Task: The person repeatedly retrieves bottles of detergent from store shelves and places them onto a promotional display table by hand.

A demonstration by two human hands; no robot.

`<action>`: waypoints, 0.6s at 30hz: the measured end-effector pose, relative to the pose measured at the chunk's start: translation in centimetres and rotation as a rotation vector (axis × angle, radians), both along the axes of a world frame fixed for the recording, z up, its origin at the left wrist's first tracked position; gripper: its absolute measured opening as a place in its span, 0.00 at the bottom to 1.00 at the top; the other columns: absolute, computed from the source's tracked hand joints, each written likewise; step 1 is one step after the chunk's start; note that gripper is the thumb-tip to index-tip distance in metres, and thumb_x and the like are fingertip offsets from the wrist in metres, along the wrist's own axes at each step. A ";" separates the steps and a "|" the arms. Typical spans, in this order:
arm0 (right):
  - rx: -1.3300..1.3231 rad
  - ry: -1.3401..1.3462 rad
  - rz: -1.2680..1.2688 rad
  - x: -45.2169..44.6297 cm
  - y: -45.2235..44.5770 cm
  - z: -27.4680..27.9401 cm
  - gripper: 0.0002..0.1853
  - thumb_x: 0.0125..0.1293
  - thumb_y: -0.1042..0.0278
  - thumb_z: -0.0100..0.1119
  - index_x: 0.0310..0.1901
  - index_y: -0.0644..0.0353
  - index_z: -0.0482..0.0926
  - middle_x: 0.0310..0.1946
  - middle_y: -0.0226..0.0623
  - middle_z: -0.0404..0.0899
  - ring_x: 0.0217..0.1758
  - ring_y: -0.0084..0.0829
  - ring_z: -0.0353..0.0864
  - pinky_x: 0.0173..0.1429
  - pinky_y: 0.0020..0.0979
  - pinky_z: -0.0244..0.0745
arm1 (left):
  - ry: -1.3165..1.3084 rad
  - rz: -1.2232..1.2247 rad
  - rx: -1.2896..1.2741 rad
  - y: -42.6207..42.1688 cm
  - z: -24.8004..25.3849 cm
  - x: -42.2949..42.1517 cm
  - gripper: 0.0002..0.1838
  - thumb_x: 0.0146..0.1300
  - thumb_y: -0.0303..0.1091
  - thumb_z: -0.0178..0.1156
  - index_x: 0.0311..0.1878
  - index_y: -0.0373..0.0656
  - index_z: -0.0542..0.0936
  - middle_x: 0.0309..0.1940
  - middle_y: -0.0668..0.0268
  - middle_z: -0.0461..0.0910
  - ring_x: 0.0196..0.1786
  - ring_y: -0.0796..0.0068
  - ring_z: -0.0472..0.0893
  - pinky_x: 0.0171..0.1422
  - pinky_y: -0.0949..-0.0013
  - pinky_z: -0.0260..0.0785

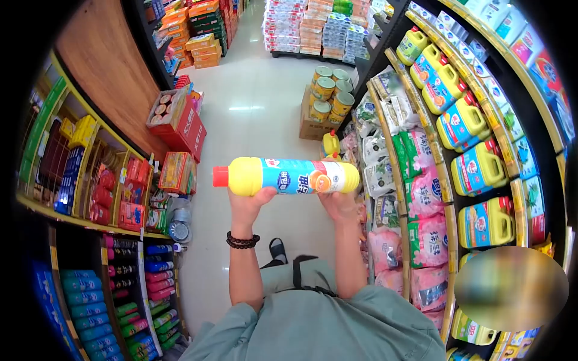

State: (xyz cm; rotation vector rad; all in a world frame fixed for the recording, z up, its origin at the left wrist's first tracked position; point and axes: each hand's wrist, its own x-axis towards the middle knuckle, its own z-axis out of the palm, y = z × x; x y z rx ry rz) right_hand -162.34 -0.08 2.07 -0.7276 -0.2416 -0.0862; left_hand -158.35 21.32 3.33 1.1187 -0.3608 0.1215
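Observation:
A yellow bottle [295,175] with a red cap and a blue, white and orange label lies sideways across the middle of the view, its cap pointing left. Near the cap end, my left hand [248,203] holds it from below, thumb against the label's lower edge. My right hand [339,203] grips the underside near the bottle's base. Both hands keep the bottle raised in front of my body, above the aisle floor. The fingers behind the bottle are partly hidden.
Shelves on the right hold yellow jugs [480,224] and pink bags [426,234]. Left shelves carry rolled packages and bottles [84,296]. Ahead are a red box [183,129], stacked cans [325,87] and wrapped packs [301,27]. Pale floor [244,126] runs between the shelves.

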 end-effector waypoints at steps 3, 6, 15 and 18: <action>0.005 0.011 0.061 4.7 -0.3 -2.7 0.49 0.44 0.59 0.83 0.67 0.61 0.65 0.59 0.35 0.75 0.61 0.29 0.76 0.61 0.32 0.74 | 0.004 -0.082 0.072 0.5 0.5 5.0 0.34 0.50 0.40 0.79 0.56 0.36 0.74 0.49 0.63 0.80 0.49 0.72 0.82 0.52 0.67 0.77; 0.012 0.016 0.143 9.4 -0.5 -3.5 0.51 0.42 0.57 0.84 0.67 0.59 0.65 0.61 0.33 0.74 0.65 0.31 0.74 0.67 0.37 0.69 | 0.058 -0.236 0.008 0.5 0.5 9.4 0.33 0.53 0.40 0.76 0.58 0.36 0.72 0.49 0.63 0.81 0.47 0.69 0.83 0.52 0.66 0.78; -0.042 0.052 0.164 26.7 -3.9 -7.6 0.46 0.44 0.59 0.83 0.66 0.58 0.69 0.61 0.35 0.76 0.67 0.33 0.72 0.72 0.43 0.63 | 0.168 -0.249 0.078 -1.2 -2.5 25.6 0.33 0.57 0.46 0.72 0.59 0.36 0.72 0.50 0.59 0.81 0.49 0.68 0.83 0.54 0.64 0.76; -0.035 0.026 0.184 34.1 -5.2 -8.5 0.45 0.45 0.59 0.82 0.65 0.57 0.70 0.61 0.34 0.77 0.67 0.33 0.72 0.71 0.41 0.63 | 0.142 -0.187 0.127 -2.3 -1.9 32.1 0.34 0.55 0.46 0.73 0.59 0.36 0.72 0.52 0.60 0.80 0.53 0.71 0.80 0.56 0.66 0.74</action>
